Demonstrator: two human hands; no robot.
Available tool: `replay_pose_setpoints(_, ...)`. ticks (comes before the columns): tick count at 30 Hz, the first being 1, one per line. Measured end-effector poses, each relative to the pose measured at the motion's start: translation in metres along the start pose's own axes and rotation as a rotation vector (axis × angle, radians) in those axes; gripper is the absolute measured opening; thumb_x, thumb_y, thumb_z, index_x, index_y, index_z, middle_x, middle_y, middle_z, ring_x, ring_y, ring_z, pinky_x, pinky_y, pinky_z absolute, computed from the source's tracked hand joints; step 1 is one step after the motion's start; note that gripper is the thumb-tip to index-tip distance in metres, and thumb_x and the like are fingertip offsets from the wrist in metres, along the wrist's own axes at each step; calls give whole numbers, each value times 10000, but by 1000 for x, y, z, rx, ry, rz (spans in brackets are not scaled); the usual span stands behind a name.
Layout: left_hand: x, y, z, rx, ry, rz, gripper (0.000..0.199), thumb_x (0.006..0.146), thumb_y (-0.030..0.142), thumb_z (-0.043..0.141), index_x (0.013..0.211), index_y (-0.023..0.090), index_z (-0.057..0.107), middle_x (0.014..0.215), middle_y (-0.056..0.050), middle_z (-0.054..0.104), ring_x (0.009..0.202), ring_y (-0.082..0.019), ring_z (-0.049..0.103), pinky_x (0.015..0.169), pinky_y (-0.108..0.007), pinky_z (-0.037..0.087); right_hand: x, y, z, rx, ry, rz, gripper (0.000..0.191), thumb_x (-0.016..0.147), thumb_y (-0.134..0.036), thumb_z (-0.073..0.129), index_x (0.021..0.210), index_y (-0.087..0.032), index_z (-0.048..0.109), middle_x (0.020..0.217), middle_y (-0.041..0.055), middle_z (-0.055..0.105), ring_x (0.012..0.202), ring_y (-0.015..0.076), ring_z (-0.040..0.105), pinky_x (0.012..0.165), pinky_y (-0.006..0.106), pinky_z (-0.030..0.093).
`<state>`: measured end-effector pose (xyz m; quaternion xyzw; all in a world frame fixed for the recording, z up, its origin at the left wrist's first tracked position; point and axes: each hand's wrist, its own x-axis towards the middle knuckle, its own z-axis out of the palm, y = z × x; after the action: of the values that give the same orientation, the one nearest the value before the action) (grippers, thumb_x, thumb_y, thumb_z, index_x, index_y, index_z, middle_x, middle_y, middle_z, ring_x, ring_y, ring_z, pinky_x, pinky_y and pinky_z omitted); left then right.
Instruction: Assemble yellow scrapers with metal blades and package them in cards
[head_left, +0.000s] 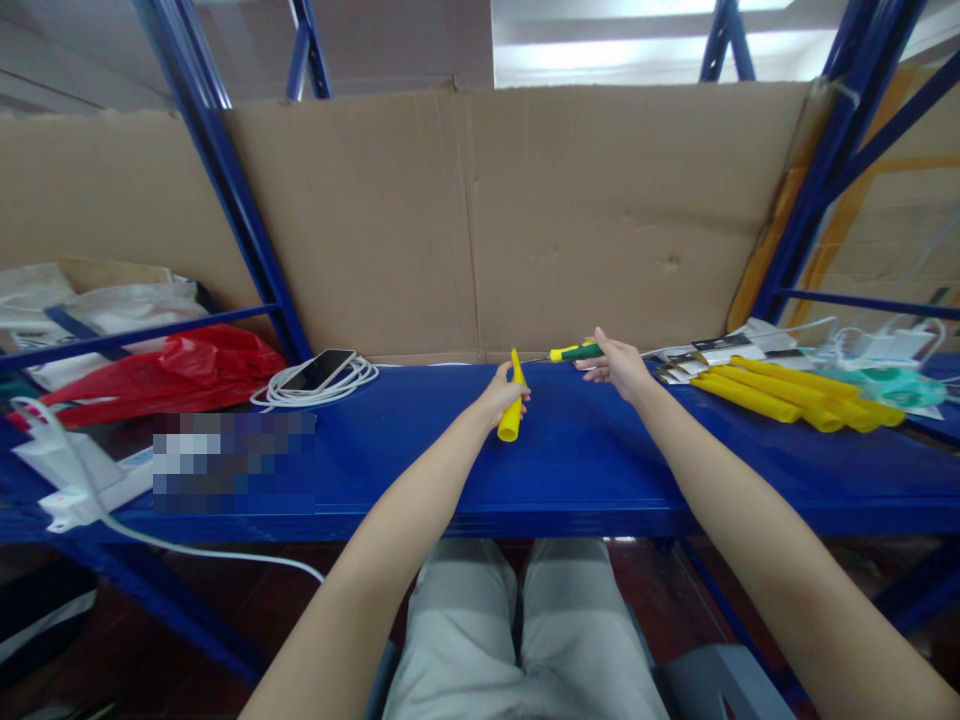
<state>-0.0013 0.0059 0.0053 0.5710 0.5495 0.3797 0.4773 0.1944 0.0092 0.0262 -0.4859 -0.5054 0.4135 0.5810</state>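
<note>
My left hand [504, 397] is closed around a yellow tube [510, 422], which stands tilted above the blue shelf with its round, wider end toward me and a narrow tip pointing away. To the right, my right hand [621, 368] has its thumb and fingers at the butt of a screwdriver with a green and yellow handle [576, 352]. The screwdriver lies level, its thin shaft pointing left toward the tube. Whether the shaft tip touches the tube is hard to make out.
On the blue shelf [420, 460], several yellow tubes [795, 395] lie in a pile at right, beside packets [697, 358] and a teal bag [877, 385]. A phone [321, 370] rests on a coiled white cable [352, 378] at left, near a red bag [187, 375]. Cardboard [360, 220] walls the back.
</note>
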Motion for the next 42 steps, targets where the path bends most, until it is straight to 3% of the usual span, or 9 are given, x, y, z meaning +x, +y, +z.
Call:
replay_pose_setpoints(6,-3,2,0,-23,10,-5,712,818,58,469,1412,288,152,671,29,536,404,-72,460,433,-203,420,0,-2,0,80,-89,-8,203,941,-343,401,937,-175,514,771,68,716,498,103,617,458,186,437)
replay_pose_setpoints(10,-3,3,-1,-44,30,-7,709,817,60,475,1408,287,156,680,30,537,401,-67,454,436,-203,417,-1,-3,2,125,-134,-18,151,957,-253,360,918,-184,489,806,59,719,519,96,622,487,188,453)
replay_pose_setpoints(20,-5,5,1,-56,34,7,719,806,40,479,1407,279,164,684,31,536,392,-60,448,429,-193,406,1,0,0,50,-23,-2,271,919,-406,432,842,-158,506,622,53,684,424,100,579,431,182,427)
replay_pose_setpoints(35,-7,7,1,-75,50,41,683,803,40,486,1388,275,222,644,44,521,385,-63,448,432,-196,406,4,3,-1,56,30,27,281,911,-416,448,905,-142,509,530,27,630,392,115,565,395,192,401)
replay_pose_setpoints(42,-7,8,0,-65,65,35,677,807,56,494,1385,281,223,680,32,542,405,-62,463,454,-207,435,2,2,-1,16,5,152,297,931,-397,404,896,-131,530,529,29,623,393,114,555,406,197,390)
